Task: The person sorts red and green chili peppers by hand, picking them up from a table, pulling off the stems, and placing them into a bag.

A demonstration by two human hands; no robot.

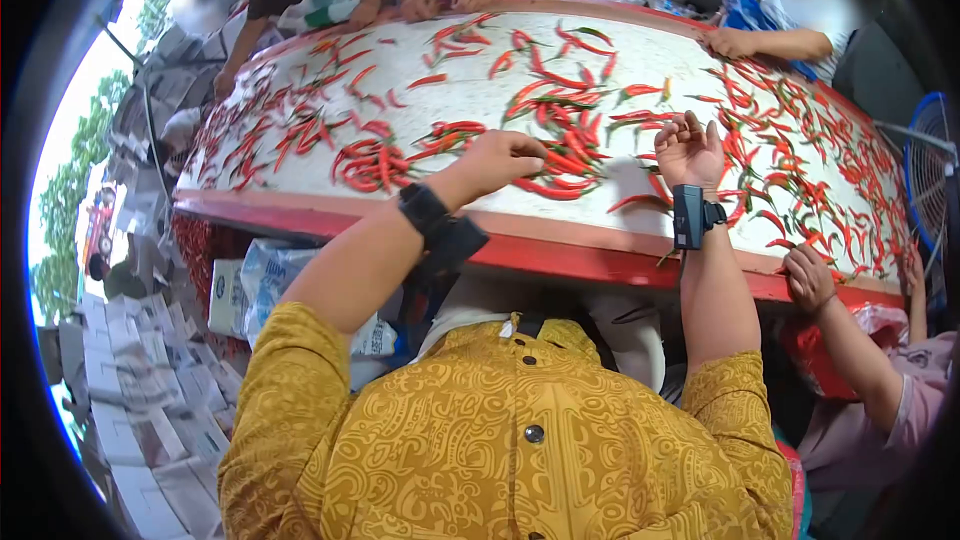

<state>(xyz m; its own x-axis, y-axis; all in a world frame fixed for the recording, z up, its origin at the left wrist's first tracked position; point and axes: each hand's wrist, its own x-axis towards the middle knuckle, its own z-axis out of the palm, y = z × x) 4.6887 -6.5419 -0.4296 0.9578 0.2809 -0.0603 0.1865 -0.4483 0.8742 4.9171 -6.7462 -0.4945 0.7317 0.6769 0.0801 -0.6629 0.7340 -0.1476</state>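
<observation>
My left hand (500, 162) is over the white tabletop (480, 202), its fingers bent together at the left edge of a heap of red chili peppers (572, 140). What lies between those fingertips, if anything, is hidden. To the right of the heap, my right hand (692, 152) is raised with the palm turned up and the fingers loosely curled and apart. I see nothing in it. A few single chilies (640, 202) lie just below and left of this hand. Another bunch of chilies (372, 162) rests left of my left hand.
Many chilies (780, 180) with green stems are spread to the right. The table has a red edge (560, 258). Several people work around it; one co-worker's hand (808, 278) rests at the near right edge. A fan (930, 175) stands far right, white boxes (150, 420) lower left.
</observation>
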